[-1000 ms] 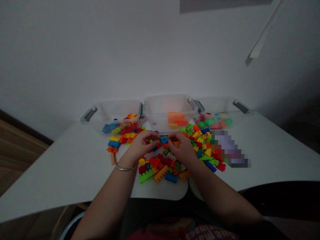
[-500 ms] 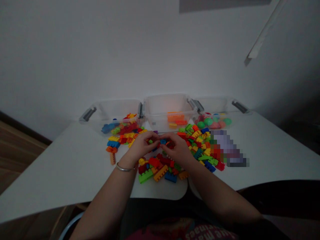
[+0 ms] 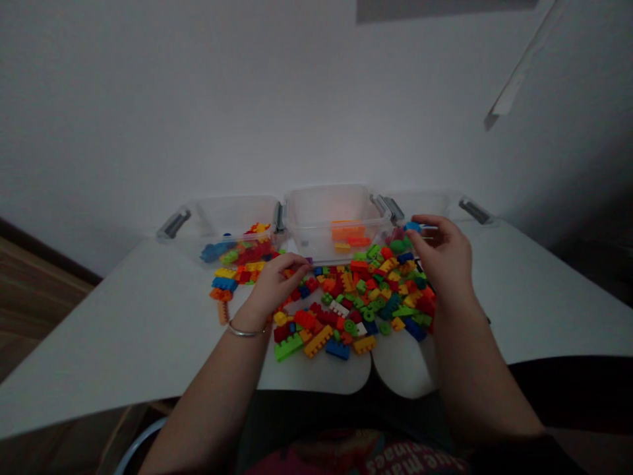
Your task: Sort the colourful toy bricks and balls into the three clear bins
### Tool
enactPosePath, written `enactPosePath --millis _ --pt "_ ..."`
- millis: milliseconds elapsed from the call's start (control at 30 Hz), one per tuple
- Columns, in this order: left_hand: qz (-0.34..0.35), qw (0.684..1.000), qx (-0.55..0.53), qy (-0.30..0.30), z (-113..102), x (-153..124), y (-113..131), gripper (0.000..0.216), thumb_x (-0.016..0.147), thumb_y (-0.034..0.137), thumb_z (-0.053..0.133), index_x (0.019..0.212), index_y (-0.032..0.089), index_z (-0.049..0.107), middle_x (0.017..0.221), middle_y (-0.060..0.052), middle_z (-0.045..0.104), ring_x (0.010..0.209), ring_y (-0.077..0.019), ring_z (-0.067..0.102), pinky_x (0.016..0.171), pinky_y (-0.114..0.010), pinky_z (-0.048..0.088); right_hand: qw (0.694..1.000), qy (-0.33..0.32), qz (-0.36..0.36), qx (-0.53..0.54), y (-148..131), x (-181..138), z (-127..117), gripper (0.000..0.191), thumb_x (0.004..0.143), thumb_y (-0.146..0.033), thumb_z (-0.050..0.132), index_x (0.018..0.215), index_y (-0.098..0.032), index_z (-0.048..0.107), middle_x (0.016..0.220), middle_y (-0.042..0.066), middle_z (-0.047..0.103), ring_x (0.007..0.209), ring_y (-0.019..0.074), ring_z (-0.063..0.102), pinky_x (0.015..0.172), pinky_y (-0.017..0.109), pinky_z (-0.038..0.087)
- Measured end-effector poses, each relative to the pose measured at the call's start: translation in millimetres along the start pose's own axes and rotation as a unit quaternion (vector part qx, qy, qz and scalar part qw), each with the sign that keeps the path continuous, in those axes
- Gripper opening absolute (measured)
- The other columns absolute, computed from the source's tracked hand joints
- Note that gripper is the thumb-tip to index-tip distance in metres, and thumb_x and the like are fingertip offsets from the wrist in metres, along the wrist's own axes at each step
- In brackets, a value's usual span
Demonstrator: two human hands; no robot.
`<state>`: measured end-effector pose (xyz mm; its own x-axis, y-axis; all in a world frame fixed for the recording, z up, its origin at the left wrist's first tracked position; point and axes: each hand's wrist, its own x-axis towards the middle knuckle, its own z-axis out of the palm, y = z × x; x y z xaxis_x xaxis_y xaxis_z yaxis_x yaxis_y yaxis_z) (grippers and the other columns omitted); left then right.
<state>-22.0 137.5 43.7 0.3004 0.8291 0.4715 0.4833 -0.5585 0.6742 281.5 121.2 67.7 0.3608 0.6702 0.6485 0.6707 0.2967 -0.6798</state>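
My right hand (image 3: 446, 257) is raised at the front of the right-hand clear box (image 3: 430, 201), fingers closed in a pinch on a small blue round piece (image 3: 412, 227). The exact kind of this piece is too small to tell. My left hand (image 3: 277, 280), with a silver bangle at its wrist, hovers low at the left side of the heap of toy bricks (image 3: 341, 310). Its fingertips are pressed together near a small purple piece at the heap's back; whatever lies between them, if anything, is hidden.
A middle clear box (image 3: 316, 241) holds several orange bricks (image 3: 347, 231). The left clear box (image 3: 232, 211) contains blue, green and red pieces. Joined bricks (image 3: 223, 285) lie left of the heap on the white table (image 3: 163, 330). A wall stands behind the boxes.
Both hands were together over the heap. My right hand has moved right and back to the right-hand box with the blue piece; my left hand stays nearly in place.
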Motion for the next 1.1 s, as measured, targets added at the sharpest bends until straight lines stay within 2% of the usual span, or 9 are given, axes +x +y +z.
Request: enactPosePath --millis 67,167,267,333,500,600,800,967,1100 --pt "0.000 1.000 0.001 -0.001 0.4 -0.1 0.0 0.020 0.084 0.037 0.056 0.081 0.021 0.068 0.079 -0.004 0.069 0.074 -0.0178 0.062 0.073 -0.031 0.052 0.999 0.045 0.007 -0.029 12.3 11.0 -5.9 0.027 0.079 -0.038 0.064 0.100 -0.022 0.068 0.091 0.005 0.068 0.073 0.0176 0.064 0.067 0.035 0.055" --pt "-0.001 1.000 -0.003 0.002 0.8 -0.5 0.2 0.020 0.084 0.036 0.056 0.082 0.021 0.068 0.080 -0.004 0.069 0.074 -0.0176 0.063 0.073 -0.030 0.052 0.992 0.090 -0.022 -0.081 27.1 23.5 -7.0 0.023 0.079 -0.033 0.061 0.097 -0.019 0.069 0.096 0.007 0.068 0.075 0.0190 0.064 0.076 0.040 0.054" --pt "-0.004 1.000 0.000 0.011 0.6 -0.7 0.0 0.019 0.084 0.035 0.056 0.081 0.021 0.068 0.080 -0.004 0.070 0.074 -0.0175 0.063 0.072 -0.030 0.052 0.990 0.073 -0.055 -0.105 38.3 28.7 -0.8 0.019 0.079 -0.026 0.060 0.093 -0.018 0.069 0.101 0.010 0.068 0.086 0.0213 0.064 0.087 0.043 0.052" --pt "-0.004 1.000 0.008 0.017 0.1 -0.8 -0.4 0.018 0.084 0.035 0.056 0.081 0.021 0.067 0.080 -0.004 0.070 0.074 -0.0173 0.062 0.073 -0.030 0.052 0.992 0.055 -0.058 -0.099 44.4 28.5 4.3 0.018 0.078 -0.024 0.059 0.092 -0.018 0.070 0.107 0.011 0.068 0.093 0.0223 0.063 0.088 0.042 0.052" --pt "-0.013 0.998 0.021 0.049 -1.5 -0.4 -2.8 0.019 0.084 0.034 0.055 0.081 0.019 0.066 0.077 -0.003 0.069 0.073 -0.0158 0.062 0.072 -0.027 0.050 0.987 0.010 -0.057 -0.147 52.5 25.9 10.4 0.027 0.080 -0.028 0.057 0.098 -0.016 0.073 0.100 0.012 0.072 0.092 0.0251 0.065 0.090 0.043 0.050" --pt "-0.026 0.997 0.021 0.071 -1.6 -0.5 -4.9 0.019 0.084 0.034 0.054 0.080 0.018 0.065 0.074 -0.001 0.066 0.071 -0.0147 0.061 0.068 -0.025 0.049 0.979 -0.021 -0.049 -0.197 52.6 25.7 10.9 0.032 0.082 -0.031 0.054 0.102 -0.015 0.073 0.098 0.013 0.073 0.092 0.0275 0.065 0.087 0.043 0.049" --pt "-0.046 0.994 0.015 0.094 -0.9 -1.8 -6.9 0.019 0.084 0.034 0.055 0.080 0.018 0.064 0.070 0.001 0.063 0.067 -0.0130 0.058 0.065 -0.023 0.046 0.961 -0.050 -0.066 -0.263 50.8 24.1 11.8 0.033 0.087 -0.031 0.047 0.089 -0.014 0.075 0.087 0.014 0.074 0.088 0.0292 0.063 0.085 0.042 0.045" --pt "-0.058 0.993 0.020 0.105 -0.5 -1.9 -8.7 0.018 0.084 0.034 0.055 0.082 0.018 0.064 0.069 0.002 0.060 0.066 -0.0124 0.056 0.064 -0.023 0.045 0.966 -0.077 -0.070 -0.237 45.9 25.8 7.9 0.030 0.085 -0.032 0.049 0.089 -0.015 0.074 0.090 0.013 0.073 0.090 0.0282 0.063 0.088 0.043 0.044" --pt "-0.067 0.991 0.013 0.114 -0.4 -1.6 -10.9 0.018 0.084 0.033 0.055 0.081 0.018 0.063 0.066 0.002 0.057 0.063 -0.0119 0.054 0.062 -0.023 0.044 0.978 -0.044 -0.080 -0.189 21.0 24.2 -0.4 0.024 0.083 -0.030 0.055 0.094 -0.017 0.072 0.097 0.011 0.073 0.093 0.0279 0.063 0.089 0.045 0.045"
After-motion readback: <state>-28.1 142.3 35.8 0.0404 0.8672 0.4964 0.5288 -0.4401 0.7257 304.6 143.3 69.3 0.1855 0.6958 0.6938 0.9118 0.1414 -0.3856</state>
